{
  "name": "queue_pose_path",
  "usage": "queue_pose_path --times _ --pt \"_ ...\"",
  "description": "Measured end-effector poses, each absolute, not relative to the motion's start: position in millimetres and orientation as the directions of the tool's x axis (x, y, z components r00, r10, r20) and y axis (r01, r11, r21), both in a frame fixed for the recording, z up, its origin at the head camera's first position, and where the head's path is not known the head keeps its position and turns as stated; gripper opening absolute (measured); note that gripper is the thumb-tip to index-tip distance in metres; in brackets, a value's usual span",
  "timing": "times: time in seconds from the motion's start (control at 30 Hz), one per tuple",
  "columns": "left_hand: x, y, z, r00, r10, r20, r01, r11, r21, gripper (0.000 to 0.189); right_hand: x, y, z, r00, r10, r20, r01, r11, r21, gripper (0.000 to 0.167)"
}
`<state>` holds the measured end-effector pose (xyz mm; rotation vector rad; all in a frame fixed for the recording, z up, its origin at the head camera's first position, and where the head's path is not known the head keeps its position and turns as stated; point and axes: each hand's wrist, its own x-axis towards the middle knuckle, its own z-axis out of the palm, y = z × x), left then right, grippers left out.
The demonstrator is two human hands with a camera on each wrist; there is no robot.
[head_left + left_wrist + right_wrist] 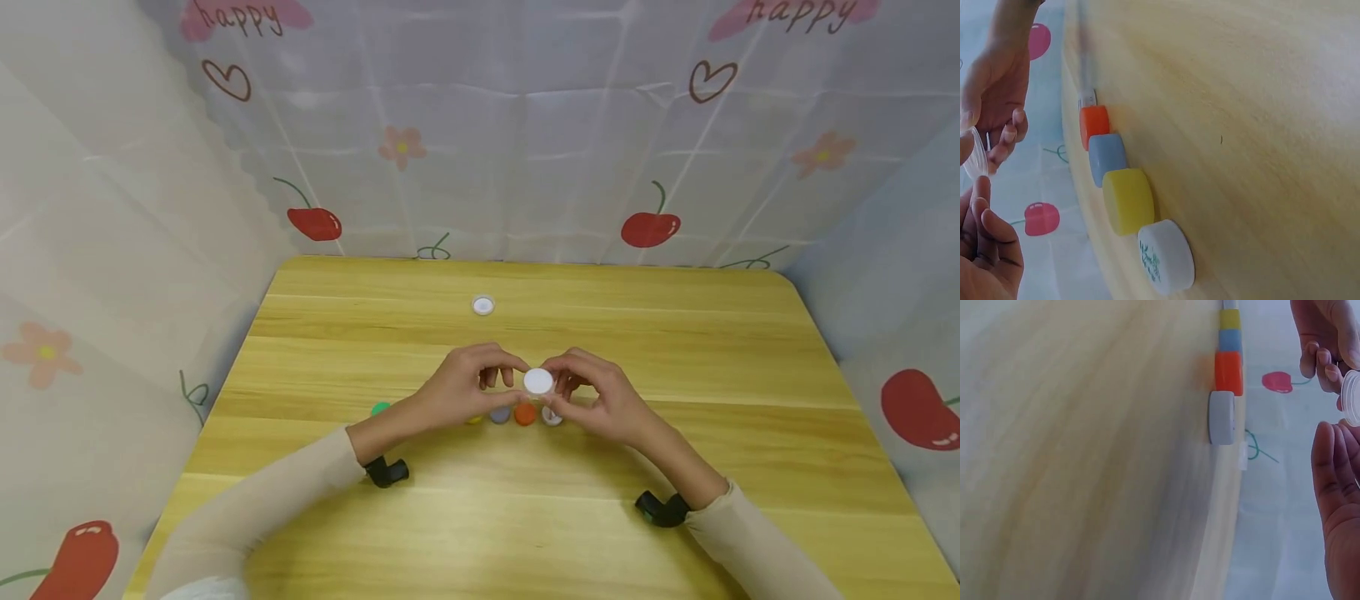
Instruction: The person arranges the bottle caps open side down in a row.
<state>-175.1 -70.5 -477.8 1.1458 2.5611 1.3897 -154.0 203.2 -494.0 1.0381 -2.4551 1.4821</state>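
Both hands meet over the table, holding a round lid [537,382] with a white top and a clear, ridged rim. My left hand [468,383] pinches its left edge between thumb and fingers. From the other side my right hand [603,396] grips the right edge the same way. Below them stands a row of bottle caps: a white one with green print [1166,257], a yellow one [1129,201], a grey-blue one [1108,160], an orange one [526,414] and a white one [1222,417]. The hands partly cover this row in the head view.
Farther back on the wooden table [480,533] lies another white round lid [483,305]. A green cap [381,407] shows beside the left forearm. Black wrist cameras [387,472] hang under both wrists. A printed curtain [510,183] surrounds the table's back and sides.
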Motion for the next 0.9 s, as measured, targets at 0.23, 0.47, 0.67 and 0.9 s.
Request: queue_pose_path --times 0.23,0.47,0.67,0.9 --pt "-175.4 -63.0 -480.5 -0.708 0.616 0.346 0.632 0.332 0.700 0.030 -152.8 208.2 -493.9 -0.751 -0.515 0.414 -0.623 0.342 -0.704 0.041" --pt "-176.4 -43.8 -486.9 -0.617 0.682 0.393 0.751 0.360 0.554 0.029 -150.7 226.9 -494.9 -0.743 -0.527 0.412 -0.657 0.462 -0.595 0.043" --pt "-174.6 -17.5 -491.6 -0.622 0.738 0.263 0.754 0.472 0.457 0.028 -145.2 245.4 -494.6 -0.760 -0.552 0.343 -0.643 0.563 -0.519 0.038" --pt "-168.1 7.7 -497.5 -0.648 0.755 0.100 0.735 0.585 0.343 0.030 -138.7 256.2 -493.6 -0.814 -0.569 0.117 -0.536 0.660 -0.527 0.031"
